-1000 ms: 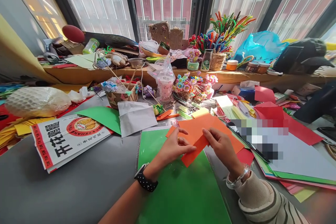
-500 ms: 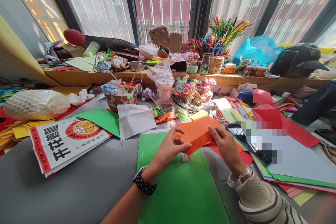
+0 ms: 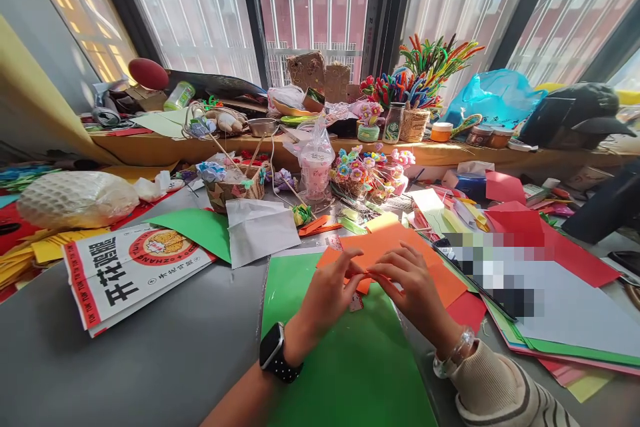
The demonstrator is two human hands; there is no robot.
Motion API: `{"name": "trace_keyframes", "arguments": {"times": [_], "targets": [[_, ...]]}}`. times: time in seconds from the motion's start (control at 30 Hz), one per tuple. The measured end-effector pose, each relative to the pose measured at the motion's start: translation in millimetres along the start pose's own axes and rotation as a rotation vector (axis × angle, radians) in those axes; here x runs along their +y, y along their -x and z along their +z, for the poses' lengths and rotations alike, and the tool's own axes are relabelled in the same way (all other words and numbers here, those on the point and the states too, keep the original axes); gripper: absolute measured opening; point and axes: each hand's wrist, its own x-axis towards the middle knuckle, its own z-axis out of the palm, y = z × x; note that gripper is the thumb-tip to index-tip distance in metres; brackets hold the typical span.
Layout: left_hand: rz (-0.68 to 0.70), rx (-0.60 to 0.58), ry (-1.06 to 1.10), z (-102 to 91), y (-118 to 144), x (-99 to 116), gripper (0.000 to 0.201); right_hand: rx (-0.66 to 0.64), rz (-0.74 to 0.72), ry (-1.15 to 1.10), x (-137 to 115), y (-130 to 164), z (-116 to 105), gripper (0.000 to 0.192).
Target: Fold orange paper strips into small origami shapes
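A piece of orange paper is pinched between my two hands above the green mat. My left hand holds it with thumb and index finger, their tips close to the other hand's. With fingers bent and tips pressed together, my right hand grips the same paper from the right. Most of the held piece is hidden behind the fingers. Behind and right of the hands, more orange paper spreads out, over a red sheet.
A phone and a paper stack lie to the right. A printed paper bag, a green sheet and a white sheet are on the left. A bagged cup and flower basket stand behind.
My hands have come together, the right one moving left until the fingertips nearly meet. The orange paper between them has turned and dropped lower, showing less of its face.
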Motion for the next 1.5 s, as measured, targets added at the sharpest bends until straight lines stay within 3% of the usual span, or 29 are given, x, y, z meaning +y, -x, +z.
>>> {"name": "trace_keyframes", "arguments": {"times": [0.33, 0.63, 1.07, 1.23, 1.37, 1.5], "targets": [[0.055, 0.0, -0.125, -4.1, -0.4, 0.4, 0.028, -0.032, 0.033, -0.02, 4.6, -1.2, -4.0, 0.011], [0.061, 0.075, -0.166, -8.1, -3.5, -2.8, 0.025, 0.01, 0.071, 0.066, 13.0, -1.9, -9.8, 0.009], [0.059, 0.094, -0.22, -9.6, -5.5, -5.5, 0.027, 0.008, 0.109, 0.241, 28.6, 0.9, -12.3, 0.01], [0.047, 0.151, -0.217, -10.1, -5.3, -7.5, 0.026, 0.094, 0.196, 0.243, 32.5, 0.6, -13.3, 0.013], [0.082, 0.12, -0.207, -9.2, -5.1, -6.9, 0.025, 0.02, 0.09, 0.047, 19.2, -0.6, -5.8, 0.02], [0.146, 0.118, -0.246, -5.7, -3.5, -6.9, 0.025, -0.034, 0.04, 0.034, 6.6, 0.3, 3.6, 0.013]]}}
